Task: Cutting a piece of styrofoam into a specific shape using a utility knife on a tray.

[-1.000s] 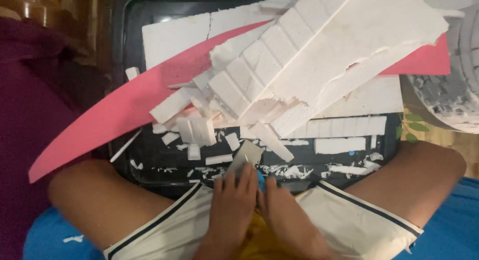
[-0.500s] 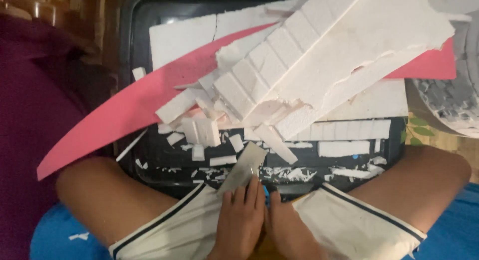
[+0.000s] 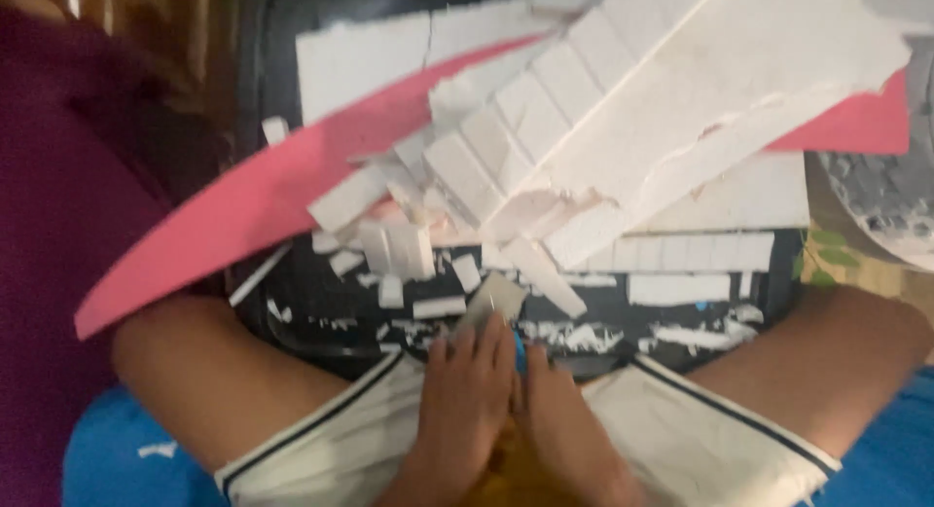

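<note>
1. Your left hand (image 3: 462, 395) and right hand (image 3: 564, 419) sit side by side low in the frame, between your knees; both are blurred.
2. Your left hand's fingers close on a small white foam piece (image 3: 493, 298), which juts up and forward from the fingertips over the near edge of the black tray (image 3: 258, 98); the grip itself is soft in the blur.
3. Your right hand lies just beside the left, touching it; a blue object (image 3: 519, 356) shows between the two hands; you cannot tell whether the right hand grips it or merely rests against it.
4. The tray lies ahead of your knees, strewn with white foam scraps (image 3: 394, 249); a scored white foam slab (image 3: 623, 108) lies tilted across it, over a long pink foam sheet (image 3: 243, 210) that curves out past the tray's left side.
5. Flat white foam strips (image 3: 681, 254) lie on the tray just beyond your hands.
</note>
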